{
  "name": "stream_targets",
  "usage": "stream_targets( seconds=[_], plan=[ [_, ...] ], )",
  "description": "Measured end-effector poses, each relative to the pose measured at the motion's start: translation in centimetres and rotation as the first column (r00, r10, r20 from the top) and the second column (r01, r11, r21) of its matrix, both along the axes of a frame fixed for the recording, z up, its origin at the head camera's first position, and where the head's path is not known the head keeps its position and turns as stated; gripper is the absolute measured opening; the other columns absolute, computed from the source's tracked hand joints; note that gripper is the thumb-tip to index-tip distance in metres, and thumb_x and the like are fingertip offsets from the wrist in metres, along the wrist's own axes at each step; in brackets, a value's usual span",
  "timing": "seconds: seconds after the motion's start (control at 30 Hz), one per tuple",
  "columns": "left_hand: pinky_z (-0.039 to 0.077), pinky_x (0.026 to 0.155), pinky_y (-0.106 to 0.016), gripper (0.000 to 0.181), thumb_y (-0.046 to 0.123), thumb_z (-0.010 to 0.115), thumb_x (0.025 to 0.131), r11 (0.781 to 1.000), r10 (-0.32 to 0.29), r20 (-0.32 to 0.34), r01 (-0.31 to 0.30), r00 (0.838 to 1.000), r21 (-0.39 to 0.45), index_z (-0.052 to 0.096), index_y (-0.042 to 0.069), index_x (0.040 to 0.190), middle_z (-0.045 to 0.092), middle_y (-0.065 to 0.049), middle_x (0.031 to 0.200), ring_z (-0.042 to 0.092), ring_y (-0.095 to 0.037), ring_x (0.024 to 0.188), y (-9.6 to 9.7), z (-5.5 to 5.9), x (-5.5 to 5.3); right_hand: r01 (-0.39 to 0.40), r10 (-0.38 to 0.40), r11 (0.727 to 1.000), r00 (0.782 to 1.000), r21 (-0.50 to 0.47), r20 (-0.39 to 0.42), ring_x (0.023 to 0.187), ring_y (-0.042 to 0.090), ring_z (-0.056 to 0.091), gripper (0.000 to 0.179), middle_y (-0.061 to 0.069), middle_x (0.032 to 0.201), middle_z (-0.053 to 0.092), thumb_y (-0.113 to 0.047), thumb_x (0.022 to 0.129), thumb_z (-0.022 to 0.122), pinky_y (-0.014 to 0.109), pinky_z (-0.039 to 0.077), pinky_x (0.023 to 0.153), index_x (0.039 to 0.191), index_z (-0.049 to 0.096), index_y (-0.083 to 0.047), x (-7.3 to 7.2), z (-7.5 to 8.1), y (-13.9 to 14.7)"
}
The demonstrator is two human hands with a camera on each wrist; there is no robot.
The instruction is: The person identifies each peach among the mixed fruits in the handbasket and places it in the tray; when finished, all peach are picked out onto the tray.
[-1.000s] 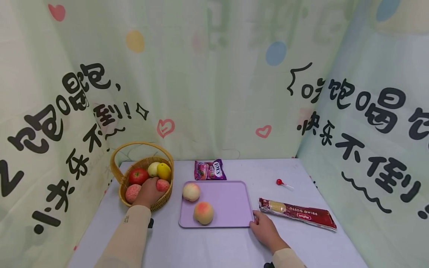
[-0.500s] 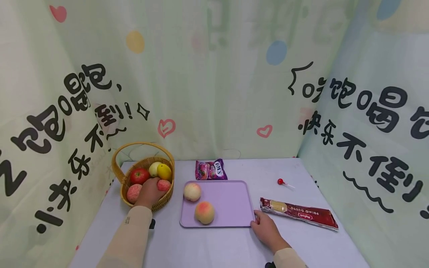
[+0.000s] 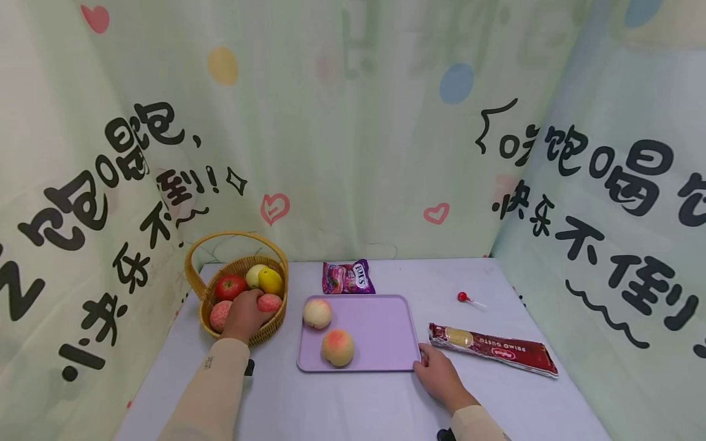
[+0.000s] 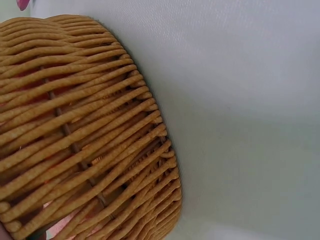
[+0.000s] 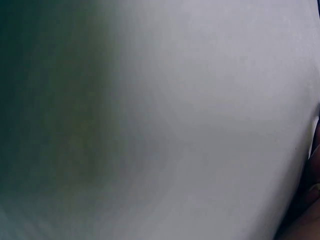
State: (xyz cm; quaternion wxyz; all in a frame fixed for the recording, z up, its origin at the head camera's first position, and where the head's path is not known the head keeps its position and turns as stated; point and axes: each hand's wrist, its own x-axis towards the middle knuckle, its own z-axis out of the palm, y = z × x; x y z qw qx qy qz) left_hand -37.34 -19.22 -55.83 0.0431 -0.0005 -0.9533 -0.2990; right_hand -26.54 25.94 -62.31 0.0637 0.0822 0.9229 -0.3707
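In the head view my left hand (image 3: 246,315) lies over the near rim of a wicker basket (image 3: 267,332) and grips it, fingers reaching inside, where their tips are hidden. The basket holds a red apple (image 3: 230,286), a yellow fruit (image 3: 270,281), a pale fruit (image 3: 254,275) and pink speckled fruits (image 3: 220,315). Woven basket side (image 4: 90,125) fills much of the left wrist view. My right hand (image 3: 441,376) pinches the near right corner of a purple tray (image 3: 380,337). A pale peach (image 3: 317,313) and a blushed peach (image 3: 337,347) rest on the tray's left part.
Behind the tray lies a purple snack packet (image 3: 348,277). To the right are a red lollipop (image 3: 464,297) and a long dark red pasta packet (image 3: 493,350). Printed curtains (image 3: 353,153) enclose the white table (image 3: 342,404) at the back and sides.
Both hands keep their places on the basket and the tray. The head view has shifted only slightly; nothing on the table has moved.
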Motion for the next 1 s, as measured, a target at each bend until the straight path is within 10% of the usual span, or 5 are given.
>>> stream_targets(
  seconds=[1.0],
  plan=[
    [0.054,0.101,-0.053,0.068,0.039,0.088,0.08,0.987,0.008,-0.216,0.027,0.976,0.158,0.061,0.008,0.134,0.063,-0.016,0.131,0.058,-0.035,0.121,0.8,1.8,1.5,-0.012,0.012,1.0,1.0,-0.013,0.004,0.073,0.018,0.048,0.058,0.005,0.082,0.052,-0.016,0.094,0.065,0.031,0.04,0.061,0.145,0.051,0.007,0.2,0.2,0.1]
  ],
)
